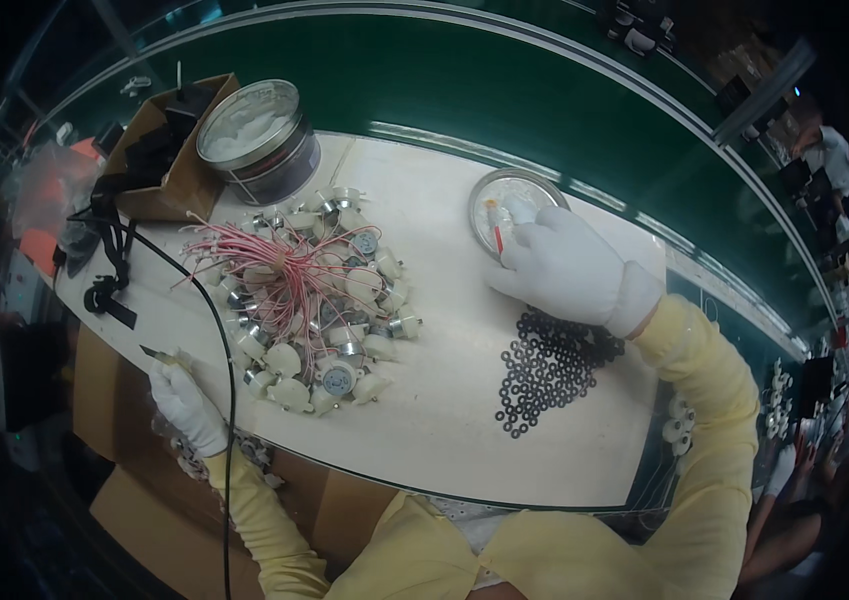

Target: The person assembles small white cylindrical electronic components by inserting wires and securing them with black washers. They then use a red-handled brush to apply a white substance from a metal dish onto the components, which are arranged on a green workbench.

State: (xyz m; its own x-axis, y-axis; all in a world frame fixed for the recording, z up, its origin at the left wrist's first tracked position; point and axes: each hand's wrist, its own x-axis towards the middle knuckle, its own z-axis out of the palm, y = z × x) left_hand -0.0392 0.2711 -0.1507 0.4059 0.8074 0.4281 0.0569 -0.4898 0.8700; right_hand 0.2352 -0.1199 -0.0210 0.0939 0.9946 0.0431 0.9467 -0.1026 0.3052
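Observation:
My right hand (569, 268), in a white glove, reaches over a round metal lid (478, 228) that holds white paste. Its fingers are bent in over the lid's near edge; what they grip, if anything, is hidden. A small red stick (498, 238) lies in the lid beside the fingertips. At the table's left edge, my gloved left hand (189, 408) is closed on a small pale piece with a dark pointed tip (152, 351). Between the hands sits a heap of small round motors (336, 376) with bundled red and white wires (279, 262). Several black rings (544, 375) lie below my right hand.
An open tin (262, 165) of white paste stands at the back left, beside a cardboard box (179, 180) of black parts. A black cable (206, 295) crosses the table's left side. Below the edge is an open carton (129, 505). Other people work at the far right.

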